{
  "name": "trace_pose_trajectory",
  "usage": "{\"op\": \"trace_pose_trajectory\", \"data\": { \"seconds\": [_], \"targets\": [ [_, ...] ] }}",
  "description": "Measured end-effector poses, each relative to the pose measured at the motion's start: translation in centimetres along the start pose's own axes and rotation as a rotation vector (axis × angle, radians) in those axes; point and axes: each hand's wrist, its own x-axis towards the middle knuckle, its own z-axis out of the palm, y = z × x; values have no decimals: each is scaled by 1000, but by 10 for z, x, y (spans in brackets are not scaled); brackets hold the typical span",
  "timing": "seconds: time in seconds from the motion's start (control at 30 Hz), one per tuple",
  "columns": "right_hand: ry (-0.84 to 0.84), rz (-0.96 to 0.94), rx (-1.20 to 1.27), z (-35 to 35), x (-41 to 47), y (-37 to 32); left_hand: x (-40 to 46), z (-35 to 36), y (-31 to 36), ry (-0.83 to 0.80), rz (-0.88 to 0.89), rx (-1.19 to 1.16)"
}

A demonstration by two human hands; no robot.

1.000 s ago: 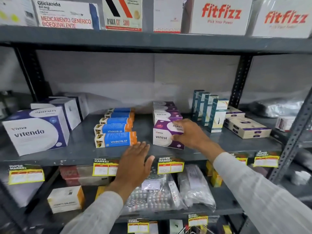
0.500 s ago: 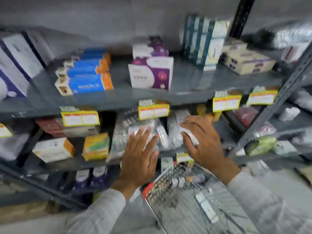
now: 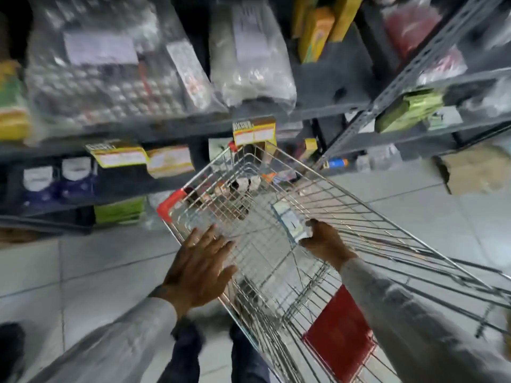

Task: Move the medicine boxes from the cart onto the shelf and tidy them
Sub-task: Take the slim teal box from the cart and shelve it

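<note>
A wire shopping cart (image 3: 359,205) with red corner caps stands in front of the grey shelf (image 3: 171,125). Inside the cart lies a slim white and teal medicine box (image 3: 289,221), and my right hand (image 3: 323,240) is closed around its near end. My left hand (image 3: 197,269) hovers with fingers spread over the cart's left rim, holding nothing. Blurred small items (image 3: 235,189) lie at the cart's far end. The frame is motion-blurred.
Clear plastic bags of blister packs (image 3: 105,78) and yellow boxes (image 3: 318,31) fill the lower shelf. Yellow price tags (image 3: 254,131) hang on the shelf edges. A red flap (image 3: 340,335) sits at the cart's near end. A cardboard box (image 3: 475,172) rests on the tiled floor at right.
My view swung down from the upper shelf to the cart. Both hands dropped from the shelf into the cart, and my right hand closed on the medicine box.
</note>
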Motion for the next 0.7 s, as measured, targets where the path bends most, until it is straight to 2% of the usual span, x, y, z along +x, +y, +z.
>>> {"op": "trace_pose_trajectory", "data": {
  "seconds": [0.1,0.4,0.47,0.57,0.7],
  "targets": [
    [-35,-9,-77,35,24,16,4,6,-5,27,16,-7],
    [90,39,-13,101,105,23,9,26,-14,101,37,-26],
    [137,62,-60,108,115,20,9,28,-15,135,37,-50],
    [186,68,-105,116,111,13,8,30,-14,172,30,-88],
    [138,-7,2,104,78,-1,5,27,-9,198,22,-96]
  ]
}}
